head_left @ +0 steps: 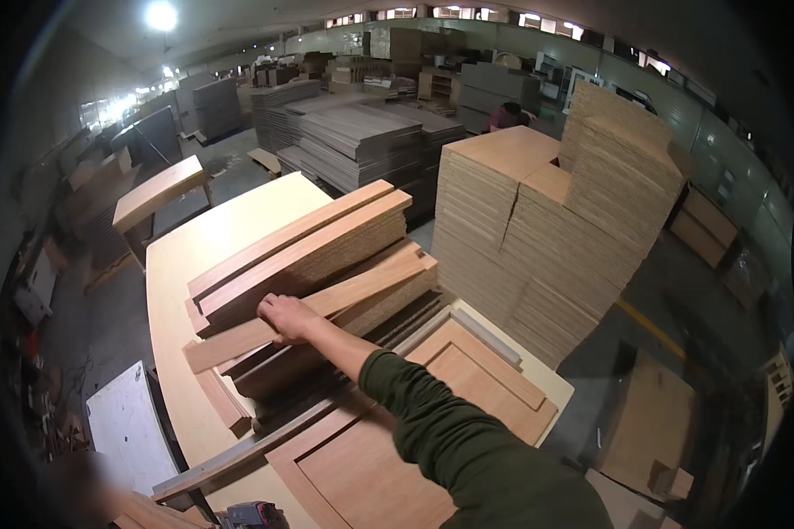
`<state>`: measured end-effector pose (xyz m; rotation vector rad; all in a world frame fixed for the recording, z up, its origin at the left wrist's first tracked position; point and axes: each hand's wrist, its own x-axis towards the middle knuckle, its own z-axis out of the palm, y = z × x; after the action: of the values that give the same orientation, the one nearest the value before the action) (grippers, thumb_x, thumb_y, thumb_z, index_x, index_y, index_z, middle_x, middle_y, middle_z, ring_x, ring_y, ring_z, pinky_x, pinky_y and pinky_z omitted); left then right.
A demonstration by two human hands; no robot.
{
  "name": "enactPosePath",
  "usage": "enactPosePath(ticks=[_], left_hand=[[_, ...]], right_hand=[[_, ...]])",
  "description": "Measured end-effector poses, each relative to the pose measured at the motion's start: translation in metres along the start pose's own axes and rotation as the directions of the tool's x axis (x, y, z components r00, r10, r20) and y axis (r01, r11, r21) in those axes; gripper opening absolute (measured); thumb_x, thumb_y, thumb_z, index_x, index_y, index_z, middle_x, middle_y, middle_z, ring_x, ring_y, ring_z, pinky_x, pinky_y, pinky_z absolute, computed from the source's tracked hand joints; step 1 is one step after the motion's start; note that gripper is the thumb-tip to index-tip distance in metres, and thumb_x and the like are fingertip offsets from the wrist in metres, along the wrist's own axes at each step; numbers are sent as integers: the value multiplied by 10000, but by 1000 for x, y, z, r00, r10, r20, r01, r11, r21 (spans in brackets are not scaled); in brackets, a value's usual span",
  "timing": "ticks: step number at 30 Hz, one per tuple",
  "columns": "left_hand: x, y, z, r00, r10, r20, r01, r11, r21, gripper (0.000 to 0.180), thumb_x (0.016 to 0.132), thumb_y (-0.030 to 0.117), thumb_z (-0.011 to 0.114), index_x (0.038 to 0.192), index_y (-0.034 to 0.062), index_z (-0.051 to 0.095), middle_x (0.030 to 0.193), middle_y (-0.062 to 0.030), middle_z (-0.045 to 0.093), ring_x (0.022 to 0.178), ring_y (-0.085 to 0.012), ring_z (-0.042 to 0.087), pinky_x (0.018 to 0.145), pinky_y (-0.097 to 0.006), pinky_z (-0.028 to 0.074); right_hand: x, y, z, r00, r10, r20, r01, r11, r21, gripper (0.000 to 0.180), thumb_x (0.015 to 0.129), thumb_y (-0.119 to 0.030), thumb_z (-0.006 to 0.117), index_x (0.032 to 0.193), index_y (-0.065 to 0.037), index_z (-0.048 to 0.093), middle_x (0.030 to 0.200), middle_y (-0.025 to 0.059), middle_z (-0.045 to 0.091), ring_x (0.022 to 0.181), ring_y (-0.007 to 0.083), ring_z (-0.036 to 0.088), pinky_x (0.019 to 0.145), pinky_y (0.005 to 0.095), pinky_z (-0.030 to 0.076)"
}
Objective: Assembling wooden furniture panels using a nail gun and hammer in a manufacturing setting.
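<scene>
My right hand (284, 318), in a dark green sleeve, reaches across the table and is closed around a long flat wooden strip (362, 287). The strip lies at a slant over a stack of similar strips (397, 295), its near-left end sticking out past them. Just beyond the hand is a second stack of wooden strips (313, 247) with rough chipboard-like edges. Under my forearm lies a wooden panel with a recessed middle (362, 463). My left hand does not show.
A pale worktable (225, 216) carries the stacks. Tall piles of boards (503, 212) stand right of it, grey panels (353, 132) behind. A power tool (254, 514) sits at the near edge. Another person (509, 116) is behind the tall piles. A blurred patch at lower left is unclear.
</scene>
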<state>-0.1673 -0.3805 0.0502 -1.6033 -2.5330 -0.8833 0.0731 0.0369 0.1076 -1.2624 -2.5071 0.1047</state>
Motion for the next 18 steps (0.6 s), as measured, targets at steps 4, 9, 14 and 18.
enactPosePath(ticks=[4,9,14,18], left_hand=[[8,-5,5,981,-193,35,183,836,-517,595,880,328,566,1353,7,403,1369,-229,423,1236,-360,441,1044,-441,338],[10,-32,-6,910,6,415,402,-257,-879,713,910,564,405,1452,147,203,1394,-221,387,1255,-378,404,1000,-571,365],[-53,9,-11,847,-125,517,528,319,-787,588,860,297,636,1346,80,387,1146,-110,526,976,-193,569,734,-287,518],[-115,-8,3,723,-178,668,689,258,-677,497,897,196,582,1336,69,387,1161,-118,486,972,-202,546,743,-310,502]], right_hand=[[-57,-53,-44,963,-246,-113,261,955,143,329,696,-177,695,948,-74,511,912,117,565,861,316,577,767,421,469],[-210,-129,-44,973,-231,-28,232,948,219,367,698,-229,691,982,-76,515,942,89,563,884,275,553,737,407,432],[-345,-184,-31,975,-69,213,-4,945,327,536,641,-239,763,1075,-74,496,1010,80,549,949,257,536,801,392,422],[-406,-197,-11,954,29,298,-130,937,324,509,613,-208,760,1035,-67,514,1033,68,557,968,251,540,816,383,421]])
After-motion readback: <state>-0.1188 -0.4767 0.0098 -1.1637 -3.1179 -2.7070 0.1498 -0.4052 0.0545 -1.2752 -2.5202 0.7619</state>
